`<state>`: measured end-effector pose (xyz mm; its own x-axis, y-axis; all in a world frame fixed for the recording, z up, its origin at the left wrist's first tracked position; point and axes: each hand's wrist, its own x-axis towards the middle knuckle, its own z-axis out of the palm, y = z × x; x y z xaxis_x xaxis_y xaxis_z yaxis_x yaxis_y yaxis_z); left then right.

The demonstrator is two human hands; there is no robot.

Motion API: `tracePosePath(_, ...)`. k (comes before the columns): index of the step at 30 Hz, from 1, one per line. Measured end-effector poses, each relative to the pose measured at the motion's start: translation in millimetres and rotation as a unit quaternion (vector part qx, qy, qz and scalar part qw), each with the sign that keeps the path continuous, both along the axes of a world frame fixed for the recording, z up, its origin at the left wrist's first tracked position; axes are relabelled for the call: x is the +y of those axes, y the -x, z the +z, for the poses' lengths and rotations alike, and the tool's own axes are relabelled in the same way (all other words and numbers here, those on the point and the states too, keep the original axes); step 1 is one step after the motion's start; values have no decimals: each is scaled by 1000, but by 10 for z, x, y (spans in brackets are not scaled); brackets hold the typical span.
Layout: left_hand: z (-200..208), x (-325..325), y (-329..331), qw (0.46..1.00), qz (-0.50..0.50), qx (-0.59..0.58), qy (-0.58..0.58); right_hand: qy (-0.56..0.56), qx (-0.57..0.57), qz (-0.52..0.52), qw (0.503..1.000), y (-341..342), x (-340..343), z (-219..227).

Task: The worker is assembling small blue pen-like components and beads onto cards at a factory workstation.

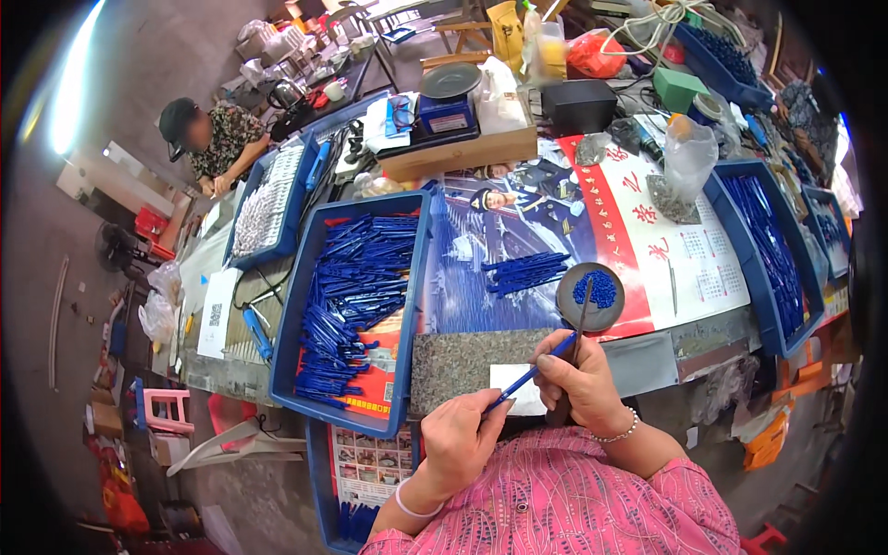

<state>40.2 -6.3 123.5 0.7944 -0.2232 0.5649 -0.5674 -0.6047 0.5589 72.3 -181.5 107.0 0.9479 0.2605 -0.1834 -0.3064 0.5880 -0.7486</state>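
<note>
A slim blue pen slants between my two hands above the table's front edge. My left hand is closed around its lower end. With my right hand I grip a dark, thin tool like tweezers, and the fingers also touch the pen's upper part. The tool's tip reaches over a round dark dish holding tiny blue parts. Left of the dish, loose blue pens lie in a row on a printed poster. Under the pen lies a small white paper.
A blue tray full of blue pens stands at my left, and another blue tray at my right. Farther left, a tray of white pieces sits near a seated person. Boxes and a clear bag crowd the back.
</note>
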Motion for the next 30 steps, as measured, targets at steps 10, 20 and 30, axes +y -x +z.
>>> tracePosePath(10, -311, 36, -27, 438, -181, 628, 618, 109, -33, 81, 990, -200, -30, 77)
tracePosePath(20, -417, 41, 115, 305, -218, 622, 687, 97, -40, 112, 988, -160, 36, -36)
tracePosePath(30, -443, 374, 604, 549, -113, 559, 610, 241, -78, 270, 929, -12, 328, 94)
